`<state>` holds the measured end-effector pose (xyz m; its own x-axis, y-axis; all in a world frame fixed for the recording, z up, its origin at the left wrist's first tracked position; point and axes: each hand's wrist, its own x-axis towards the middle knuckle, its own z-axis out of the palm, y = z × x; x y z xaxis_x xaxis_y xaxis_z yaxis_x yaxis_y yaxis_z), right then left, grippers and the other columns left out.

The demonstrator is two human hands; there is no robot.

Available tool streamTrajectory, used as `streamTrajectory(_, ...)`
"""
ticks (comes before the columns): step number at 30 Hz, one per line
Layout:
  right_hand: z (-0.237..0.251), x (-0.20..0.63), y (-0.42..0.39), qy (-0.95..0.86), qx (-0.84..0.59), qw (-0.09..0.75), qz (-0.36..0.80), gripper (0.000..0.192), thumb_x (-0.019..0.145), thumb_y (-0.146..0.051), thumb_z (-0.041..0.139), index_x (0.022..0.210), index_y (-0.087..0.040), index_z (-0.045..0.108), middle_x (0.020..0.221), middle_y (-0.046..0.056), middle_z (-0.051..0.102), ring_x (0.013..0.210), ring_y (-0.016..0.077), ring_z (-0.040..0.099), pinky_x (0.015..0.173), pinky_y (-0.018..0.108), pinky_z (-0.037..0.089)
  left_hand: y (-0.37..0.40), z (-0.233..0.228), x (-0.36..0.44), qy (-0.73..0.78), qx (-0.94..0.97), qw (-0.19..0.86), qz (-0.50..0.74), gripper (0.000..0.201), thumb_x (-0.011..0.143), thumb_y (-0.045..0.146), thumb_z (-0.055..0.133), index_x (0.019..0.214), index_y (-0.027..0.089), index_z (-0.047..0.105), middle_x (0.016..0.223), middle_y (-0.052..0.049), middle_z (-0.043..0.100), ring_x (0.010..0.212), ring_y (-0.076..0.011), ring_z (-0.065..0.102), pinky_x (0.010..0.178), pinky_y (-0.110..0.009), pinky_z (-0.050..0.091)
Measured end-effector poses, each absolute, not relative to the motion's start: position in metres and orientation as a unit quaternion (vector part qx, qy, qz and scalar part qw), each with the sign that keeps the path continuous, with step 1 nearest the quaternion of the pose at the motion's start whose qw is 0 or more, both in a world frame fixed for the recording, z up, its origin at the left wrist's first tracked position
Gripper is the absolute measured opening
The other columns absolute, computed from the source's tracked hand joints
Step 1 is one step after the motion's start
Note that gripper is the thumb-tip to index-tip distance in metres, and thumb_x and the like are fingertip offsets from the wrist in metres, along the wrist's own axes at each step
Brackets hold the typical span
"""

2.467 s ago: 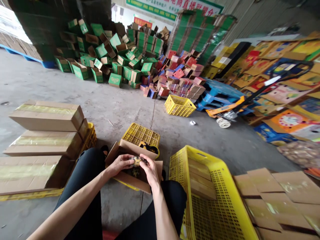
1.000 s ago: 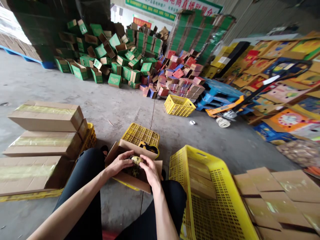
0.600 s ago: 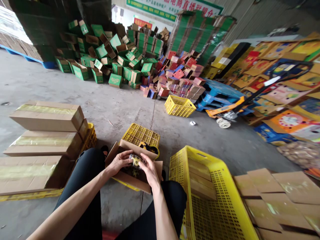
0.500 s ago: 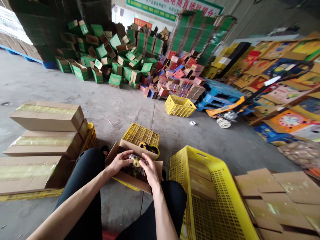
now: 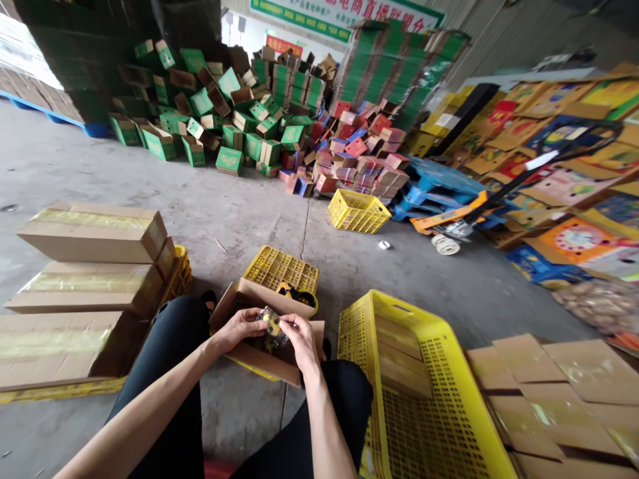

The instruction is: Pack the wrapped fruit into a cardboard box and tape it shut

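An open cardboard box rests between my knees on a small yellow crate. Over the box I hold a small yellow-and-black wrapped item with both hands. My left hand grips its left side. My right hand pinches its right side with the fingertips. More dark and yellow items lie inside the box, partly hidden by my hands.
A large yellow crate with flat cardboard stands at my right, beside flattened cartons. Taped brown boxes are stacked at my left. Farther off lie piles of green boxes, red boxes, another yellow crate and a pallet jack.
Both hands have kept turning the small wrapped item over the box; my right fingers have shifted up onto its right edge. Nothing else has moved.
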<state>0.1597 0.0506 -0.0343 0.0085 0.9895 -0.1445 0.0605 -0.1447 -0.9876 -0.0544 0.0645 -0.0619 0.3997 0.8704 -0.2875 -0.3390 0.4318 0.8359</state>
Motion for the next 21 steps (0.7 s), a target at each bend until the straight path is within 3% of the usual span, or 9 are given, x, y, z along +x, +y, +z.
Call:
streamTrajectory(7,-0.034,0.157,0.052,-0.501,-0.528,0.416,0.545,0.038,0.079,-0.057,0.085,0.096,-0.023,0.083,0.09,0.004,0.08,0.085,0.0247,0.071,0.08,0.035,0.055,0.065,-0.062,-0.055,0.373,0.381,0.75,0.391,0.048,0.071,0.046,0.098,0.107,0.018,0.083,0.108,-0.009,0.08,0.099,-0.0259,0.075,0.091,-0.034,0.055)
streamTrajectory(12,-0.039,0.158,0.054,-0.488,-0.541,0.45,0.516,0.039,0.078,-0.06,0.084,0.084,-0.022,0.08,0.081,0.003,0.076,0.077,0.0225,0.068,0.074,0.033,0.054,0.066,-0.069,-0.053,0.346,0.375,0.772,0.38,0.063,0.071,0.04,0.099,0.128,0.023,0.077,0.124,-0.01,0.079,0.111,-0.0284,0.074,0.097,-0.036,0.054)
streamTrajectory(16,-0.039,0.157,0.053,-0.473,-0.55,0.464,0.508,0.04,0.077,-0.061,0.084,0.083,-0.023,0.077,0.083,0.002,0.075,0.081,0.0226,0.069,0.077,0.033,0.055,0.066,-0.07,-0.054,0.321,0.391,0.787,0.355,0.06,0.078,0.043,0.095,0.131,0.023,0.075,0.132,-0.011,0.076,0.12,-0.03,0.071,0.101,-0.038,0.053)
streamTrajectory(21,-0.037,0.153,0.053,-0.462,-0.52,0.461,0.551,0.043,0.075,-0.06,0.087,0.1,-0.026,0.079,0.103,0.005,0.08,0.097,0.0266,0.074,0.087,0.036,0.058,0.066,-0.067,-0.057,0.336,0.424,0.762,0.357,0.051,0.084,0.048,0.089,0.126,0.022,0.076,0.124,-0.009,0.077,0.117,-0.0279,0.07,0.097,-0.035,0.051)
